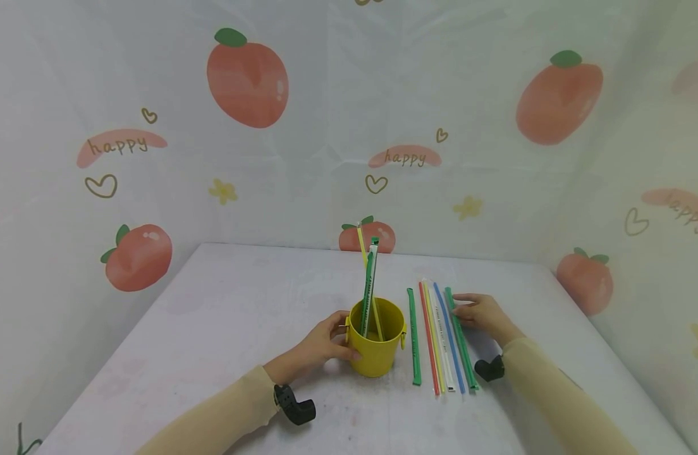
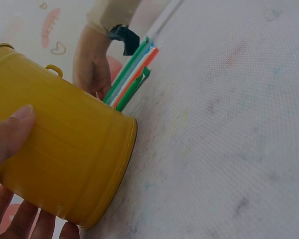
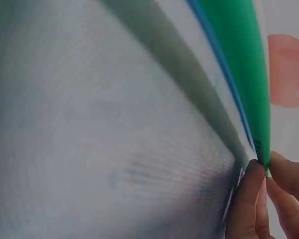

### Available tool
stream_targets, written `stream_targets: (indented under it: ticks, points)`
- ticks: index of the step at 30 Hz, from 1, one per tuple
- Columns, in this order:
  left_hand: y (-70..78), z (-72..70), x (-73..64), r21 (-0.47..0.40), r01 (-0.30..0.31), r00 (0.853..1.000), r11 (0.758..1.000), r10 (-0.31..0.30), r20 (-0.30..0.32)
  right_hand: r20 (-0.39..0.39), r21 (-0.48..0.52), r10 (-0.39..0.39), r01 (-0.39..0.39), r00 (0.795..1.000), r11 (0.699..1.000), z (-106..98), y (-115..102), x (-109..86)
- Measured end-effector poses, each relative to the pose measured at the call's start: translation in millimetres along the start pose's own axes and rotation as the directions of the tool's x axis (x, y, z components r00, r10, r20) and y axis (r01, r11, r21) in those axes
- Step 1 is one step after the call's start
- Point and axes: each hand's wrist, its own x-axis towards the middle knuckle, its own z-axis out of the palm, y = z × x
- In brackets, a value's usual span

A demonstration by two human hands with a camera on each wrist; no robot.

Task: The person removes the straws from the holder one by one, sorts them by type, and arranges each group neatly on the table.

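Gripping bucket: your left hand | right of it, your right hand pinched green straw | seemed light, slick; midsection suited

yellow bucket, multicoloured straws, white fruit-patterned backdrop.

"happy" on the patterned backdrop (straw print too small)
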Motion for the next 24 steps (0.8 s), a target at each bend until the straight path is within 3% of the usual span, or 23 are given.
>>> stream_targets:
  ticks: [24]
  points:
    - [1.2,0.4,0.3,0.015,0.025,1.000,1.000,-0.025,-0.017,0.022,-0.070,0.011,-0.009,1.000,0.997,5.2,-3.1,-3.4]
